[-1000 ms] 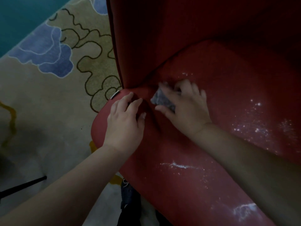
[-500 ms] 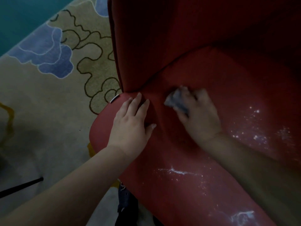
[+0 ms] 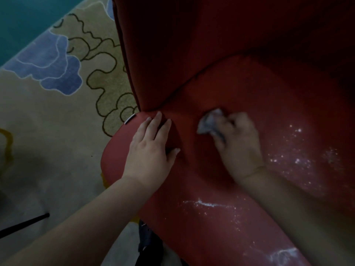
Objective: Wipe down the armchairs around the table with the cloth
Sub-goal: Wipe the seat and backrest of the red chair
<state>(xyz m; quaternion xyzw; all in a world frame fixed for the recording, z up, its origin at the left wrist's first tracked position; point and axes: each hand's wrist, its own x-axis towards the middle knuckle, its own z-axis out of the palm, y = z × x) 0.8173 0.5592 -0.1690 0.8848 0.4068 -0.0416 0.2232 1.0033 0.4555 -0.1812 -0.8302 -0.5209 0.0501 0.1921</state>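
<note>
A red armchair [image 3: 240,89] fills the right of the head view, its backrest rising at the top and its seat below. My right hand [image 3: 240,146] presses a bunched grey cloth [image 3: 208,122] against the seat near the seam with the backrest. My left hand [image 3: 149,150] lies flat, fingers spread, on the seat's left front corner. White powdery specks [image 3: 295,152] and streaks [image 3: 207,204] cover the seat to the right of and below my right hand.
A patterned beige rug [image 3: 48,121] with blue cloud shapes lies left of the chair, with teal floor [image 3: 23,25] beyond it. A thin black rod [image 3: 23,225] rests on the rug at the lower left. Something dark [image 3: 148,239] sits under the seat's front edge.
My right hand has slid the cloth to the right along the seat, away from the left corner. My left hand has stayed on the corner, its fingers flattening out.
</note>
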